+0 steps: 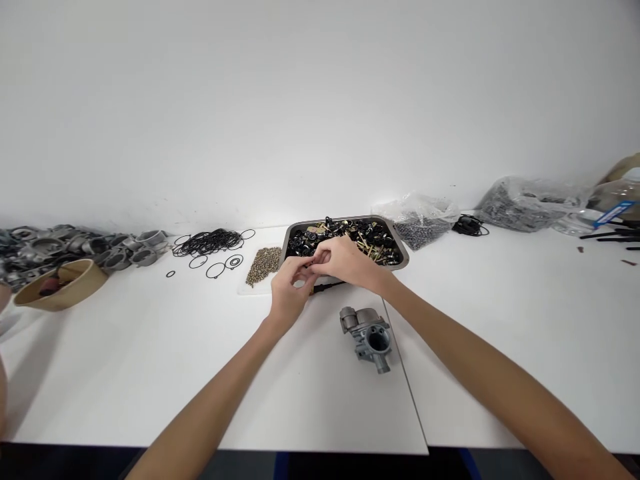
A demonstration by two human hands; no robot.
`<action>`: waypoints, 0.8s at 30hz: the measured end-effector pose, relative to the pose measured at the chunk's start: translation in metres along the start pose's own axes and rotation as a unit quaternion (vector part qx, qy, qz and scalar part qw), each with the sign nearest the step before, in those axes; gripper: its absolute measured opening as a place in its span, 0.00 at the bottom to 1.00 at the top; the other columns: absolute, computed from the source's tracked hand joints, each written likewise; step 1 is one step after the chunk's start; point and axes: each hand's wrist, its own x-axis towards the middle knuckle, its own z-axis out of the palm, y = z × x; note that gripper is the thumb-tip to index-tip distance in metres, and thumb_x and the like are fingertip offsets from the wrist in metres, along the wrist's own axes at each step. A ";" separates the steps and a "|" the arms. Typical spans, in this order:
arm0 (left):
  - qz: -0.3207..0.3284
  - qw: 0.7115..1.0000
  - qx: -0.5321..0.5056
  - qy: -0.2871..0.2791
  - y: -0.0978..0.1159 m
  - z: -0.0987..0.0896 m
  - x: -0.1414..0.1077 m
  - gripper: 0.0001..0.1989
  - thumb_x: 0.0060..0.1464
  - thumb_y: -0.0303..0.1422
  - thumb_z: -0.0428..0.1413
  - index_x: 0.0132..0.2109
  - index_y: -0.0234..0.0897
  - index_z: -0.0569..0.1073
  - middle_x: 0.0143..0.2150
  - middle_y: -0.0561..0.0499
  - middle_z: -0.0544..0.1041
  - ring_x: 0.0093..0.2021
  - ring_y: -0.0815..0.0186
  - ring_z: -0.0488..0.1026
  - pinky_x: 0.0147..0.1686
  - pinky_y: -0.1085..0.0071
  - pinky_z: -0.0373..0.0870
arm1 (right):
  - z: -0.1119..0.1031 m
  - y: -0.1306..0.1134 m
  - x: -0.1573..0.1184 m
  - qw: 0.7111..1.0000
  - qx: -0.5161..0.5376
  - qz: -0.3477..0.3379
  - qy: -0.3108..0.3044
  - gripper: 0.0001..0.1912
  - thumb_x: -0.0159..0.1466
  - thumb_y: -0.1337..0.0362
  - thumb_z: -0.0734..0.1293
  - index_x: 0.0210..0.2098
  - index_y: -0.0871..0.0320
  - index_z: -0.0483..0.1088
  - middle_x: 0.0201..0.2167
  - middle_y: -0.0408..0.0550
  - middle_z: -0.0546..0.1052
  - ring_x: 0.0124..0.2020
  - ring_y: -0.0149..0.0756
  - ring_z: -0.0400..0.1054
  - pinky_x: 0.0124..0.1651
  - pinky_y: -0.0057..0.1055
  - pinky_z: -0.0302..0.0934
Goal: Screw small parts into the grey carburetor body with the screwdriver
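Note:
My left hand [293, 288] and my right hand [341, 260] meet over the front edge of a metal tray [404, 261]. Fingers of both are pinched together around something too small and hidden to name. Black and brass-coloured small parts [373, 237] fill the tray. Just below the hands lies a dark, thin tool [327, 287], partly covered, with a yellow piece at its left end. Nearer to me a grey metal carburetor [370, 337] rests on the white table, its round bore facing me.
Left of the tray are small brass pieces [263, 265], black rubber rings [213, 243], grey metal castings [47, 247] and a tan bowl [75, 283]. Plastic bags of small parts [423, 223] stand at the right along the wall. Part of another person shows at the left edge.

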 end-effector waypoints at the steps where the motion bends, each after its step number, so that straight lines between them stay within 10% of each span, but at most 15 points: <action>1: 0.004 1.000 -0.001 0.002 -0.001 0.000 0.000 0.11 0.54 0.34 0.61 0.46 0.39 0.77 0.41 0.47 0.74 0.37 0.69 0.74 0.38 0.72 0.77 | 0.000 0.000 -0.004 1.000 0.011 0.006 0.005 0.05 0.58 0.63 0.71 0.29 0.60 0.75 0.27 0.47 0.78 0.31 0.35 0.72 0.33 0.31 0.63; 7: -0.002 1.000 -0.006 0.024 0.001 -0.001 0.006 0.10 0.50 0.37 0.64 0.38 0.36 0.78 0.39 0.49 0.75 0.31 0.72 0.74 0.36 0.73 0.78 | -0.010 0.014 -0.059 0.991 0.131 0.033 0.019 0.13 0.64 0.56 0.68 0.41 0.58 0.75 0.38 0.48 0.79 0.39 0.35 0.72 0.43 0.32 0.65; 14: -0.113 0.986 -0.069 0.104 0.050 -0.016 -0.026 0.13 0.47 0.36 0.67 0.32 0.33 0.72 0.33 0.50 0.76 0.26 0.65 0.78 0.29 0.70 0.78 | 0.004 0.031 -0.091 0.937 0.289 0.047 -0.192 0.16 0.69 0.56 0.62 0.39 0.60 0.76 0.38 0.50 0.79 0.39 0.35 0.71 0.46 0.31 0.63; 24: -0.361 0.897 -0.050 0.250 0.093 0.005 -0.120 0.15 0.45 0.37 0.67 0.35 0.35 0.72 0.23 0.51 0.78 0.30 0.60 0.79 0.52 0.55 0.73 | 0.023 0.023 -0.103 0.938 0.312 0.139 -0.066 0.20 0.68 0.53 0.60 0.31 0.61 0.73 0.30 0.48 0.76 0.30 0.32 0.68 0.34 0.28 0.59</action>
